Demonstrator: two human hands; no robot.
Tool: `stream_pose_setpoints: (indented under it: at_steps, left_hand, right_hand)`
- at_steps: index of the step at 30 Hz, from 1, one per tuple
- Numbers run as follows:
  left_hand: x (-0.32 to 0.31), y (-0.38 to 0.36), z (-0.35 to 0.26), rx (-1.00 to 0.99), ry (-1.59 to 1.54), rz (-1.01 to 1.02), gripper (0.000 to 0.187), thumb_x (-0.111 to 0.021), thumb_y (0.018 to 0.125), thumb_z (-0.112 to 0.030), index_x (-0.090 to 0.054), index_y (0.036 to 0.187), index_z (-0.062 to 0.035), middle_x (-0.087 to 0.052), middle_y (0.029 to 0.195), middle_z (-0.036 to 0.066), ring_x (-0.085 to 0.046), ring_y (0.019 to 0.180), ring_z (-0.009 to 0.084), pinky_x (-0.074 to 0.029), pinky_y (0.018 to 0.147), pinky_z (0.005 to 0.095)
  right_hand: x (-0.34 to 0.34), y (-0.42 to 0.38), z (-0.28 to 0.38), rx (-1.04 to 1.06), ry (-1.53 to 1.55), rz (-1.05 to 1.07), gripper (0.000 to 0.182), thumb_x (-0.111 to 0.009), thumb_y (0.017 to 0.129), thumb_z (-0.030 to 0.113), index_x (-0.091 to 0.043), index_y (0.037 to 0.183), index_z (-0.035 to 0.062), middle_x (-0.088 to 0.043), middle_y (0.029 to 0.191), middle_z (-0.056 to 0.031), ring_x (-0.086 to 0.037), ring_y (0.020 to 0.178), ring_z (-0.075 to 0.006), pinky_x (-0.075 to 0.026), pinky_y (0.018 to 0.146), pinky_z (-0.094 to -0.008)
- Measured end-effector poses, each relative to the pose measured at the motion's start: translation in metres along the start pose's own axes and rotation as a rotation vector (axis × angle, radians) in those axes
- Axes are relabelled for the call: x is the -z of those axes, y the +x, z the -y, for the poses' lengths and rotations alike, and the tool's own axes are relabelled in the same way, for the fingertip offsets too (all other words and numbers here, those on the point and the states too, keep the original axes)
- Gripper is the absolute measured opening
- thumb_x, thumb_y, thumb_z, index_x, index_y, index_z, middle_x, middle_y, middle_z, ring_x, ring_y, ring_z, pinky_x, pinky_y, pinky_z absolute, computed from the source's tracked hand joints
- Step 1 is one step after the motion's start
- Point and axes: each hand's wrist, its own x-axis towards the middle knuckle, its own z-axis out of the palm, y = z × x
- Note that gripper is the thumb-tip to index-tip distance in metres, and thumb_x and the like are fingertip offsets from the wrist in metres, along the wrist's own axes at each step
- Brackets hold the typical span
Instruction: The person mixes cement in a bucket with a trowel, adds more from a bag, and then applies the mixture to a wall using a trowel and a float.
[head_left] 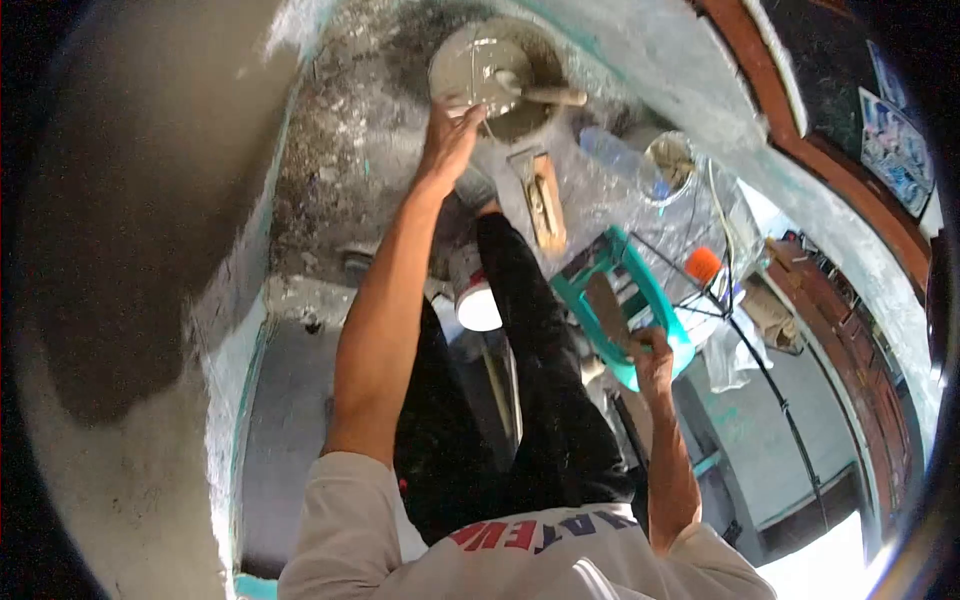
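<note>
My left hand (455,138) is at the near rim of a bucket (547,62), its fingers bent over the edge and slightly blurred. Wet grey mortar (460,65) lies in the bucket. A scoop-like tool with a wooden handle (555,96) rests in it, the handle jutting out over the right rim. My right hand (652,362) is closed around the handle of a trowel (606,308), whose flat brownish blade points up and left over a teal plastic stool (655,290). The handle is mostly hidden by my fingers.
A plastering float (543,205) lies on the floor below the bucket. Right of it are a plastic bottle (608,150) and a clear pail (672,165). A white can (478,305) stands between my legs. A thin black pole (780,395) stands right, with walls on both sides.
</note>
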Motion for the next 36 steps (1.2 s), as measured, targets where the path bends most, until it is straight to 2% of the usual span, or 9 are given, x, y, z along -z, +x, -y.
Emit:
stream_pose_setpoints:
  at_steps: [8, 9, 11, 18, 21, 23, 24, 30, 36]
  left_hand:
    - [0.098, -0.422, 0.0, 0.101, 0.413, 0.918, 0.069, -0.071, 0.092, -0.013, -0.043, 0.155, -0.0106, -0.068, 0.124, 0.027, -0.068, 0.108, 0.0451, -0.054, 0.097, 0.0517]
    - [0.085, -0.427, -0.047, 0.507, 0.585, 1.257, 0.069, -0.07, 0.093, -0.013, -0.042, 0.156, -0.0124, -0.072, 0.112, 0.026, -0.071, 0.102, 0.0458, -0.055, 0.097, 0.0516]
    - [0.077, -0.463, -0.045, 0.466, 0.63, 1.227, 0.069, -0.07, 0.095, -0.015, -0.04, 0.157, -0.0128, -0.073, 0.107, 0.025, -0.072, 0.099, 0.0432, -0.056, 0.094, 0.0509]
    - [0.099, -0.449, -0.058, 0.736, -0.155, 1.224, 0.06, -0.065, 0.103, -0.021, -0.039, 0.156, -0.0139, -0.073, 0.104, 0.022, -0.074, 0.095, 0.0331, -0.058, 0.084, 0.0481]
    - [0.077, -0.442, -0.027, 0.787, 0.151, 1.018, 0.056, -0.063, 0.104, -0.024, -0.041, 0.154, -0.0115, -0.072, 0.108, 0.023, -0.072, 0.102, 0.0355, -0.058, 0.088, 0.0464]
    - [0.036, -0.429, -0.01, 0.198, 0.287, 0.599, 0.053, -0.063, 0.104, -0.027, -0.047, 0.15, -0.0068, -0.071, 0.106, 0.025, -0.072, 0.1, 0.0383, -0.059, 0.086, 0.045]
    - [0.015, -0.428, -0.003, 0.205, 0.277, 0.597, 0.053, -0.063, 0.104, -0.027, -0.047, 0.15, -0.0068, -0.071, 0.106, 0.025, -0.072, 0.1, 0.0383, -0.059, 0.086, 0.045]
    - [-0.019, -0.436, 0.014, 0.134, 0.216, 0.779, 0.036, -0.065, 0.102, -0.025, -0.06, 0.129, -0.001, -0.071, 0.103, 0.023, -0.072, 0.092, 0.0366, -0.057, 0.079, 0.048]
    - [-0.001, -0.43, -0.027, 0.331, -0.559, 1.554, 0.036, -0.065, 0.104, -0.031, -0.069, 0.121, 0.0007, -0.074, 0.112, 0.022, -0.072, 0.108, 0.0284, -0.055, 0.095, 0.0433]
  right_hand:
    - [0.008, 0.056, 0.0, -0.216, 0.176, -0.018, 0.019, -0.072, 0.093, 0.014, -0.065, 0.102, -0.0005, -0.067, 0.089, -0.0065, -0.064, 0.079, -0.0178, -0.054, 0.074, -0.0339]
    - [0.002, 0.064, 0.008, -0.254, 0.229, 0.004, 0.023, -0.074, 0.091, 0.016, -0.065, 0.104, -0.0011, -0.068, 0.093, -0.0075, -0.066, 0.082, -0.0185, -0.055, 0.075, -0.0339]
    - [-0.012, 0.083, 0.032, -0.277, 0.275, 0.025, 0.028, -0.075, 0.09, 0.019, -0.065, 0.106, -0.0017, -0.069, 0.096, -0.0085, -0.067, 0.085, -0.0191, -0.055, 0.076, -0.0339]
    - [-0.067, 0.152, 0.092, -0.425, 0.47, 0.198, 0.039, -0.079, 0.088, 0.024, -0.066, 0.115, -0.0005, -0.068, 0.109, -0.0098, -0.067, 0.099, -0.022, -0.057, 0.085, -0.0352]
    - [-0.079, 0.169, 0.098, -0.41, 0.582, 0.236, 0.034, -0.079, 0.09, 0.021, -0.065, 0.114, 0.0014, -0.067, 0.108, -0.0073, -0.067, 0.098, -0.0199, -0.058, 0.084, -0.0343]
    - [-0.082, 0.177, 0.1, -0.414, 0.617, 0.261, 0.029, -0.081, 0.091, 0.019, -0.064, 0.11, 0.0052, -0.067, 0.105, -0.0039, -0.067, 0.096, -0.0174, -0.059, 0.081, -0.0326]
    - [-0.082, 0.179, 0.098, -0.42, 0.606, 0.264, 0.029, -0.081, 0.091, 0.019, -0.064, 0.11, 0.0052, -0.067, 0.105, -0.0039, -0.067, 0.096, -0.0174, -0.059, 0.081, -0.0326]
    - [-0.082, 0.155, 0.106, -0.265, 0.296, 0.137, 0.031, -0.08, 0.088, 0.02, -0.069, 0.109, -0.0008, -0.071, 0.102, -0.0088, -0.069, 0.093, -0.0191, -0.06, 0.082, -0.0321]
    - [-0.131, 0.132, 0.162, -0.145, 0.06, 0.264, 0.029, -0.08, 0.087, 0.018, -0.07, 0.103, -0.0036, -0.073, 0.093, -0.0108, -0.072, 0.089, -0.0194, -0.059, 0.077, -0.032]
